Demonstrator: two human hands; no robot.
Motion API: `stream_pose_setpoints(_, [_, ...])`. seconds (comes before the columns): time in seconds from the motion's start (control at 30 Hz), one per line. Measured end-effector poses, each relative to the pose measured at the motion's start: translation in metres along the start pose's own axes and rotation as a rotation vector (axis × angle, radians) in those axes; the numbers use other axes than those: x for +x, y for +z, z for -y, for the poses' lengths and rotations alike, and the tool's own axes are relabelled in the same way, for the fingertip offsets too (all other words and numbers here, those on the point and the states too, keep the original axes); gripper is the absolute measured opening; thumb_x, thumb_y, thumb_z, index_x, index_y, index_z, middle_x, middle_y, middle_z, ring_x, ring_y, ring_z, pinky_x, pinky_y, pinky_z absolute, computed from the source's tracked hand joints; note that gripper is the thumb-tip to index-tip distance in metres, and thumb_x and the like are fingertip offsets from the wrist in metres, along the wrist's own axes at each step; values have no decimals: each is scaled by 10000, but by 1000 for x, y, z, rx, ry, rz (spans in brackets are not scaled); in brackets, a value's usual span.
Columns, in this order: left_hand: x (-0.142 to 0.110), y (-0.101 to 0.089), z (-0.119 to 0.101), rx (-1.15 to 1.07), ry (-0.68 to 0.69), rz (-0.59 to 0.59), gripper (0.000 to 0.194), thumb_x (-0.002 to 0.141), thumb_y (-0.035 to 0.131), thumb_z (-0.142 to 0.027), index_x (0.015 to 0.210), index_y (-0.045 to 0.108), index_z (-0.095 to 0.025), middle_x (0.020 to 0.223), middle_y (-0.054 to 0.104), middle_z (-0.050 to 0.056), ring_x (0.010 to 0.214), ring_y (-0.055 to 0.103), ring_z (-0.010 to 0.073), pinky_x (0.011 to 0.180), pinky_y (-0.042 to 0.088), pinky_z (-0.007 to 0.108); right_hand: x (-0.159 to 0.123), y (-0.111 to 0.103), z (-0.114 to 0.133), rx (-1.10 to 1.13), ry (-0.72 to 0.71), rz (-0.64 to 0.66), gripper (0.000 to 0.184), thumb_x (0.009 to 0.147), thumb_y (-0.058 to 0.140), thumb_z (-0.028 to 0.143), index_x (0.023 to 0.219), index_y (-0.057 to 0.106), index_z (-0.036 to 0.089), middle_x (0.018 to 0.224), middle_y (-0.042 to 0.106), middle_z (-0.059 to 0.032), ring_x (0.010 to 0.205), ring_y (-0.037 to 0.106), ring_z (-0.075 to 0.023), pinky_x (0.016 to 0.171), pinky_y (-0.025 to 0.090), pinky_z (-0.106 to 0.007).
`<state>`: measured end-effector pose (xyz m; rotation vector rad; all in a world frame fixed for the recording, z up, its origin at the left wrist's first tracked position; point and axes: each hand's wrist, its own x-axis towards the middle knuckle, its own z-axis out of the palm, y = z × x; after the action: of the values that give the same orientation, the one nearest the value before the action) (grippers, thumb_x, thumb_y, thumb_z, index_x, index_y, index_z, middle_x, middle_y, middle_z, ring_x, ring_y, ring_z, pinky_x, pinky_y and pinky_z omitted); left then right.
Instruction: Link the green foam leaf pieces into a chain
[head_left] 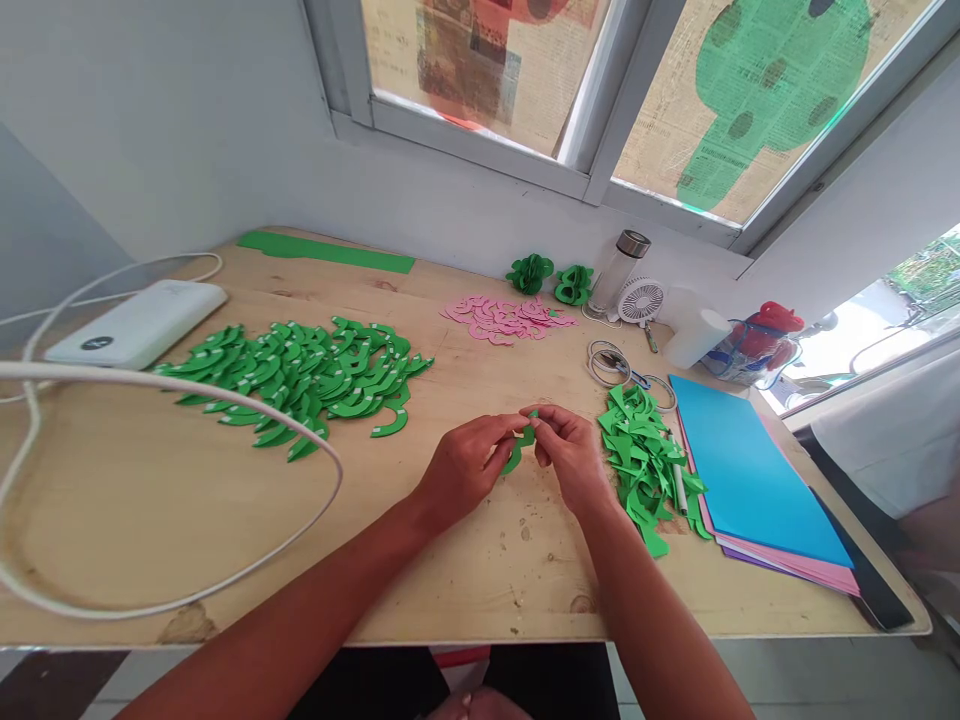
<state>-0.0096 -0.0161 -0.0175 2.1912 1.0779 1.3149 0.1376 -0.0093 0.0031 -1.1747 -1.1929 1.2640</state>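
A small curved green paper piece (pixel 513 460) is held between my two hands above the middle of the table. My left hand (pixel 472 455) pinches it from the left side. At its upper end the fingertips of my right hand (pixel 564 442) are closed on it, close to my left fingers. Left of my hands lies a broad heap of green curved paper pieces (pixel 300 375), many with small whitish patches at their ends. To the right is a pile of green paper scraps (pixel 645 455) with a pen (pixel 679 485) on it.
Pink paper pieces (pixel 506 318) and two green paper balls (pixel 529 273) sit at the back, near a bottle (pixel 619 270) and small fan (pixel 640 300). Coloured sheets (pixel 757 470) lie right. A white cable (pixel 330 510) loops by a power bank (pixel 142 322) at left.
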Motion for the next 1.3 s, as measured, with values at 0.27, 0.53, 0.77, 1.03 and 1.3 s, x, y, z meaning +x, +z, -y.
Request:
stream_pose_setpoints(0.27, [0, 1, 3, 19, -2, -9, 285, 840, 462, -170, 1096, 582, -201, 961, 702, 49, 842, 667, 162, 748, 536, 270, 0, -2, 1, 37, 16, 26, 171, 658, 662, 297, 789, 643, 188, 632, 651, 8, 454, 530, -94, 427, 348, -218])
stream_pose_setpoints(0.53, [0, 0, 3, 13, -13, 6, 292, 837, 457, -160, 1104, 570, -197, 968, 698, 44, 834, 667, 159, 752, 533, 267, 1, -1, 1, 53, 26, 10, 134, 646, 660, 257, 750, 623, 181, 631, 670, 8, 450, 545, -93, 428, 344, -214])
stream_pose_setpoints(0.77, [-1, 0, 4, 4, -19, 16, 289, 835, 459, -165, 1097, 571, -209, 975, 694, 43, 824, 666, 156, 750, 530, 267, 1, -2, 0, 49, 18, 11, 161, 646, 679, 289, 750, 621, 181, 645, 680, 0, 452, 559, -101, 419, 345, -218])
stream_pose_setpoints(1.03, [0, -1, 0, 4, -30, 23, 284, 836, 448, -150, 1086, 567, -213, 969, 692, 32, 820, 662, 149, 753, 522, 263, 2, -3, -1, 41, 24, 25, 130, 649, 678, 264, 739, 622, 187, 662, 686, 1, 474, 564, -103, 450, 365, -223])
stream_pose_setpoints(1.3, [0, -1, 0, -3, -35, 36, 290, 830, 442, -128, 1091, 548, -196, 922, 694, 21, 801, 663, 140, 734, 517, 246, 2, -4, -4, 38, 9, 41, 99, 643, 660, 218, 732, 627, 191, 661, 677, 8, 529, 557, -104, 487, 393, -222])
